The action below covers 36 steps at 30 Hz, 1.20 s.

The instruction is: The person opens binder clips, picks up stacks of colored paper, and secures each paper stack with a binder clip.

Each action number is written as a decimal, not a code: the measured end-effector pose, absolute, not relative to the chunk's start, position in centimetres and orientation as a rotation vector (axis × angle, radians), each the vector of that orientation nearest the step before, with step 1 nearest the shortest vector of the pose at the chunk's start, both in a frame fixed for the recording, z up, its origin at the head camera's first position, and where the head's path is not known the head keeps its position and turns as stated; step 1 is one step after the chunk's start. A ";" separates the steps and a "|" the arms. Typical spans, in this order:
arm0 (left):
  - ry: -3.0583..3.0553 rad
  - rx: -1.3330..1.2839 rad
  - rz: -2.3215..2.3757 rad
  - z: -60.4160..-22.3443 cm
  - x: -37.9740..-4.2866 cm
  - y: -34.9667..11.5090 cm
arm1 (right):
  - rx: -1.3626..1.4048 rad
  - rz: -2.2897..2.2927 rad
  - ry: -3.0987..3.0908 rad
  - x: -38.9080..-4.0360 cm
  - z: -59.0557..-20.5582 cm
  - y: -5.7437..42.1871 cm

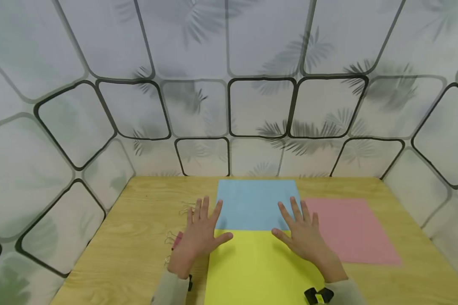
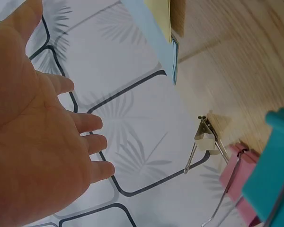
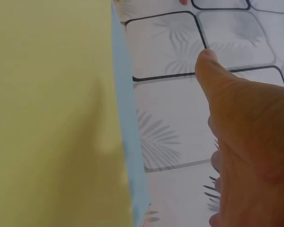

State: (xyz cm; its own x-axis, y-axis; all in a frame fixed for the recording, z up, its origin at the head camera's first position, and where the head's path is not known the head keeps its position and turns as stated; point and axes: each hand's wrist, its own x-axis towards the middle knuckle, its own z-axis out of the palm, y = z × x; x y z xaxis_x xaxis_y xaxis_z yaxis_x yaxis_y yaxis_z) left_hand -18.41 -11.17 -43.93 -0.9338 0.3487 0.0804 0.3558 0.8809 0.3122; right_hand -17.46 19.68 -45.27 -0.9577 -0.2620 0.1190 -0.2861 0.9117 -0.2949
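Hovers with left hand (image 1: 198, 236) and right hand (image 1: 303, 238) well apart, fingers spread, gripping nothing, above the side edges of a yellow sheet (image 1: 255, 271) lying partly over a blue sheet (image 1: 256, 201). Probably best to lower both palms evenly and press lightly without creasing or skewing, keeping clear of the binder clips (image 2: 240, 172) at left. Shows a wood-grain table (image 1: 118, 241), a pink sheet (image 1: 353, 233) at right, and leaf-printed wall covering (image 1: 198, 110) behind and at both sides.
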 end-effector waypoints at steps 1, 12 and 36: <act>-3.013 -0.570 -0.518 -43.9 -18.3 -11.2 | 0.429 0.481 -2.995 -17.3 -45.1 19.8; -3.023 -0.538 -0.485 -42.1 -16.9 -12.3 | 0.484 0.442 -2.988 -14.9 -44.8 20.2; -3.149 -0.325 -0.665 -40.2 -15.2 -19.8 | 0.679 0.551 -3.144 -12.2 -45.4 20.4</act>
